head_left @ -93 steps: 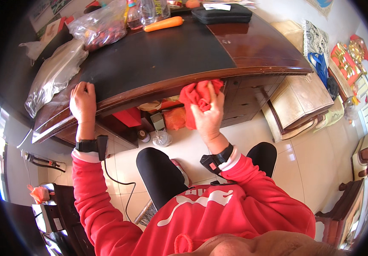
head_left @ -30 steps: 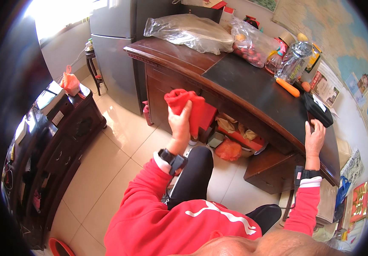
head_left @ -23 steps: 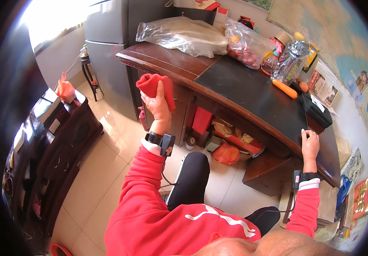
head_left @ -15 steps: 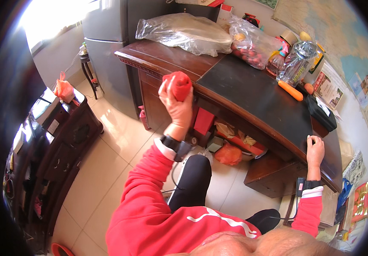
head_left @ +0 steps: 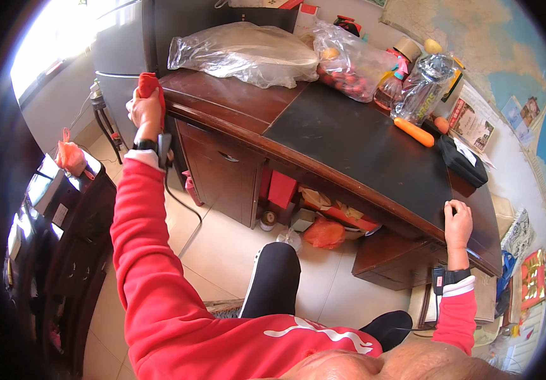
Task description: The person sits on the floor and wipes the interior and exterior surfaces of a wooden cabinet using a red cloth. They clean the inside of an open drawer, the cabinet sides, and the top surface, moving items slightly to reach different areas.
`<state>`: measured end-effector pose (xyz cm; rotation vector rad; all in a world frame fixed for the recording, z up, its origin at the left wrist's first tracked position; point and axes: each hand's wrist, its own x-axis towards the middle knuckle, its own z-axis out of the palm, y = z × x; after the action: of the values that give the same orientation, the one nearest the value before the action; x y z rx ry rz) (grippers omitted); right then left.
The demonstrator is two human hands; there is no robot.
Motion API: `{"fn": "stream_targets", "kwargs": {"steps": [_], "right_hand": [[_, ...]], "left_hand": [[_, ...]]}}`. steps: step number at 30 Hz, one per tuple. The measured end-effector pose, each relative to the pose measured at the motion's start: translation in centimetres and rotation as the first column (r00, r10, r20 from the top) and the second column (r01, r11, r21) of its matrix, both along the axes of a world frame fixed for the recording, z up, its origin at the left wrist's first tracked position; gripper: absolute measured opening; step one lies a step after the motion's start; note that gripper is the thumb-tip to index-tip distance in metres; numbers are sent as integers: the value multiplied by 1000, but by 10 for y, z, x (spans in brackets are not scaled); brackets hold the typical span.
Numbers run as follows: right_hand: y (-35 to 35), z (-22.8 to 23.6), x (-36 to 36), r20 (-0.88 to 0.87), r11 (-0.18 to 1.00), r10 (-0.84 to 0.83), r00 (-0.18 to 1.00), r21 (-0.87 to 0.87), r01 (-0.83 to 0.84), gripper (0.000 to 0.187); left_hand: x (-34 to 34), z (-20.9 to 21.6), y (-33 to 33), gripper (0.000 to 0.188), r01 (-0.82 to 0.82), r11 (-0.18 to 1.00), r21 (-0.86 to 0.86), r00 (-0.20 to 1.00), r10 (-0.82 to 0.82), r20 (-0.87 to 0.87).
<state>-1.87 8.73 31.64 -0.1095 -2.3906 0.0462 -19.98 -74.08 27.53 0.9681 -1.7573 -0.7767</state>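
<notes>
My left hand (head_left: pixel 146 113) is closed around a bunched red cloth (head_left: pixel 148 83), held against the left end of the dark wooden desk (head_left: pixel 222 104). Part of the cloth hangs along the desk's edge, and my palm hides the rest of it. At the desk's right front edge rests my right hand (head_left: pixel 458 226), its fingers loosely bent and apart, with nothing in them.
On the desk, a plastic-wrapped pale item (head_left: pixel 247 54), a bag of red fruit (head_left: pixel 352 69), a spray bottle (head_left: pixel 388 88), an orange carrot-shaped item (head_left: pixel 414 132) and a black case (head_left: pixel 461 161) stand toward the wall. A grey fridge (head_left: pixel 121 47) adjoins its left end.
My left hand has moved left with the red cloth, from above the desk's front edge to its left end. My right hand stays on the desk edge. The view has shifted slightly.
</notes>
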Motion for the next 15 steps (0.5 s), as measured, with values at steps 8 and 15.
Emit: {"fn": "stream_targets", "kwargs": {"steps": [8, 15], "right_hand": [[-5, 2, 3, -51, 1000, 4, 999, -26, -5, 21], [-5, 0, 4, -76, 1000, 10, 997, 2, -9, 21]], "left_hand": [[-33, 3, -73, 50, 236, 958, 165, 969, -220, -109], [58, -7, 126, 45, 330, 917, -224, 913, -370, -170]]}}
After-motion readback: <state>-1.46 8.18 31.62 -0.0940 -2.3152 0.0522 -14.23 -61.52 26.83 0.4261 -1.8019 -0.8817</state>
